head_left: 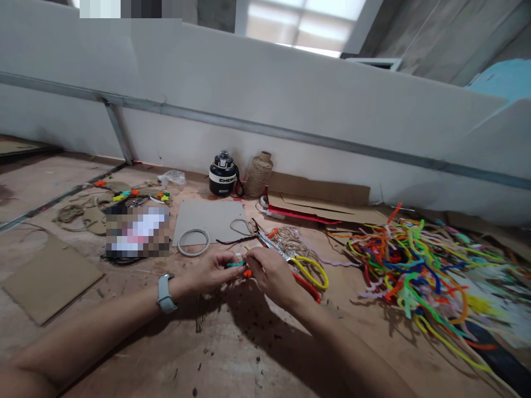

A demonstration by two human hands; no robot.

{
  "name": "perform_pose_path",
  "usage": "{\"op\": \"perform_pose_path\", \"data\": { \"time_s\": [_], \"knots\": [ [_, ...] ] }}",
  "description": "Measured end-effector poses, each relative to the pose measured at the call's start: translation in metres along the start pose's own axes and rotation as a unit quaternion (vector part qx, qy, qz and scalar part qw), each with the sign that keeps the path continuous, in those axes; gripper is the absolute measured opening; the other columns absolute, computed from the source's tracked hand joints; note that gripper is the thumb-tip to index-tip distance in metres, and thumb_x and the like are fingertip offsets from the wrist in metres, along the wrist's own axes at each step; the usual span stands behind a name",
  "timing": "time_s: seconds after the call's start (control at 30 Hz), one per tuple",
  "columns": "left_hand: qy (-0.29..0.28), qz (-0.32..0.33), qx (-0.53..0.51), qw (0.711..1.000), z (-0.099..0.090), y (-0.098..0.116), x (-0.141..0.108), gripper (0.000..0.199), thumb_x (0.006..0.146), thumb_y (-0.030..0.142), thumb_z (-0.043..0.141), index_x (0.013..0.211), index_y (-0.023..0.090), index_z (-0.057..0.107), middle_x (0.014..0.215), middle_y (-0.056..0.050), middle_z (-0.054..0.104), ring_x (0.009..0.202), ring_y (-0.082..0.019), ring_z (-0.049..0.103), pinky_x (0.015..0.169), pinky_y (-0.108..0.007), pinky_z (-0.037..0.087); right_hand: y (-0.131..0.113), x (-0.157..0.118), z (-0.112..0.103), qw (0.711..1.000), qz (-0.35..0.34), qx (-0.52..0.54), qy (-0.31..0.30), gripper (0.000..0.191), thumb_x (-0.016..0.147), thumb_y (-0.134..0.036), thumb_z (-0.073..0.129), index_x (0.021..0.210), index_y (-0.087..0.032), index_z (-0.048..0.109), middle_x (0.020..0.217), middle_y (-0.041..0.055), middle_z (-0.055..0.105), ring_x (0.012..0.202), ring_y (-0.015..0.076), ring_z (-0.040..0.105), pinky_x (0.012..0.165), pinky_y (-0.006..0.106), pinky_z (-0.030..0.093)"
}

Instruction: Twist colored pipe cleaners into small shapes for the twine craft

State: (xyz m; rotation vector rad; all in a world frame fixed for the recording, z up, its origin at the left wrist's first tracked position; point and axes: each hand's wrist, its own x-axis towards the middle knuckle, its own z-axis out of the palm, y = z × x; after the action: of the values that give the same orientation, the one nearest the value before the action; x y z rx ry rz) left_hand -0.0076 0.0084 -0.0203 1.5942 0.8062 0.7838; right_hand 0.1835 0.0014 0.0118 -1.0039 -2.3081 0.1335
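My left hand (pixel 216 271), with a grey watch on its wrist, pinches a short teal pipe cleaner (pixel 235 264). Fingers of my right hand (pixel 269 272) are closed at the right end of that same piece, partly covering it. Just below the fingertips shows a small orange bit (pixel 248 273). Knotted twine strands (pixel 201 314) hang beneath my left hand. Scissors (pixel 309 272) with yellow and red handles lie right beside my right hand, blades pointing away. Behind my left hand rests a pale ring (pixel 193 242), partly on a grey board (pixel 209 215).
A heap of colourful pipe cleaners (pixel 415 265) spreads at the right. Loose twine (pixel 290 243) lies behind the scissors. A black bottle (pixel 222 176) and a twine spool (pixel 259 174) stand by the partition. Cardboard (pixel 52 276) lies at the left, near finished-looking twine pieces (pixel 89 213).
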Motion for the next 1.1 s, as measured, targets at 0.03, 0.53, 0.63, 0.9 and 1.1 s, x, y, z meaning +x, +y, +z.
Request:
{"op": "perform_pose_path", "data": {
  "time_s": [0.03, 0.53, 0.63, 0.9, 1.1],
  "knots": [
    [-0.001, -0.004, -0.010, 1.000, 0.000, -0.002, 0.001, 0.036, 0.083, 0.049, 0.063, 0.078, 0.013, 0.066, 0.060, 0.002, 0.057, 0.052, -0.009, 0.046, 0.049, -0.020, 0.034, 0.000, 0.000, 0.000, 1.000, 0.009, 0.001, -0.007, 0.023, 0.096, -0.018, 0.044, 0.079, -0.018, 0.060, 0.074, 0.0053, 0.066, 0.068, 0.0167, 0.057, 0.064, 0.027, 0.040],
    [-0.004, -0.010, -0.065, 0.998, -0.004, -0.007, 0.010, 0.042, 0.076, 0.053, 0.071, 0.081, 0.011, 0.071, 0.065, -0.002, 0.064, 0.056, -0.010, 0.051, 0.054, -0.020, 0.039, 0.019, 0.003, 0.004, 0.994, 0.049, 0.101, -0.018, 0.016, 0.093, -0.022, 0.052, 0.087, -0.017, 0.066, 0.082, 0.0054, 0.069, 0.073, 0.0162, 0.059, 0.069, 0.027, 0.042],
    [-0.027, -0.018, -0.072, 0.997, -0.003, -0.001, 0.009, 0.044, 0.074, 0.055, 0.072, 0.080, 0.012, 0.070, 0.061, -0.001, 0.063, 0.052, -0.010, 0.051, 0.052, -0.021, 0.039, 0.025, 0.006, 0.001, 0.972, 0.089, 0.213, -0.055, 0.017, 0.091, -0.029, 0.057, 0.088, -0.017, 0.068, 0.085, 0.0043, 0.070, 0.078, 0.0166, 0.061, 0.073, 0.027, 0.045],
    [-0.031, -0.046, -0.105, 0.993, 0.001, 0.007, 0.006, 0.043, 0.074, 0.053, 0.073, 0.085, 0.011, 0.069, 0.065, -0.003, 0.064, 0.052, -0.009, 0.053, 0.050, -0.019, 0.039, 0.034, -0.004, 0.007, 0.934, 0.190, 0.303, -0.021, 0.035, 0.087, -0.049, 0.057, 0.083, -0.015, 0.068, 0.070, 0.0001, 0.063, 0.063, 0.0131, 0.055, 0.058, 0.023, 0.043],
    [0.015, -0.051, -0.092, 0.994, 0.004, -0.004, 0.008, 0.054, 0.079, 0.065, 0.059, 0.085, 0.012, 0.067, 0.064, -0.004, 0.065, 0.051, -0.012, 0.056, 0.049, -0.021, 0.042, 0.031, -0.020, 0.037, 0.930, 0.224, 0.275, 0.101, 0.030, 0.091, -0.045, 0.051, 0.082, -0.018, 0.063, 0.071, -0.0004, 0.059, 0.066, 0.0144, 0.053, 0.061, 0.025, 0.043]
  ]
}}
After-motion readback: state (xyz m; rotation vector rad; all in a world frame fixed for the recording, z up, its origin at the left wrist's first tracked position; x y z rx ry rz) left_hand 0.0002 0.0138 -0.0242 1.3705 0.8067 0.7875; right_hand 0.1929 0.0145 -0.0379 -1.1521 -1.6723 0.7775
